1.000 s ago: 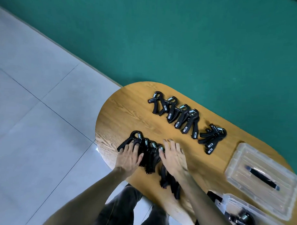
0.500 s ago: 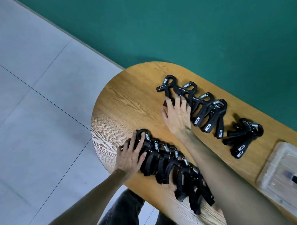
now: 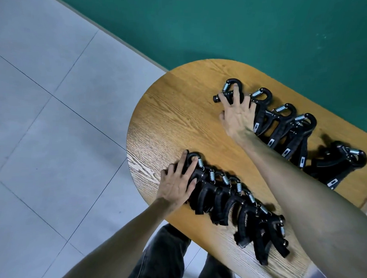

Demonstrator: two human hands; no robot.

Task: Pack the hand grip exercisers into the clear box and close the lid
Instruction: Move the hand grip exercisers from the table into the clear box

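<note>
Black hand grip exercisers with steel springs lie in two rows on the wooden table (image 3: pixel 164 121). My left hand (image 3: pixel 177 184) lies flat, fingers spread, on the leftmost exerciser of the near row (image 3: pixel 234 205). My right hand (image 3: pixel 235 113) reaches across to the far row (image 3: pixel 283 125), and its fingers curl over that row's leftmost exerciser (image 3: pixel 232 84). Two more exercisers (image 3: pixel 344 165) lie apart at the right. Only a translucent corner of the clear box (image 3: pixel 312 275) shows at the bottom right.
The table's rounded end lies left of both hands, with grey floor tiles (image 3: pixel 54 113) beyond it and a green wall (image 3: pixel 244 26) behind. My legs in dark trousers (image 3: pixel 164 258) show below the table's near edge.
The view has swung left, so the box and lid have slid out of frame. My right hand left the near row and reached to the far row's left end. My left hand stayed put.
</note>
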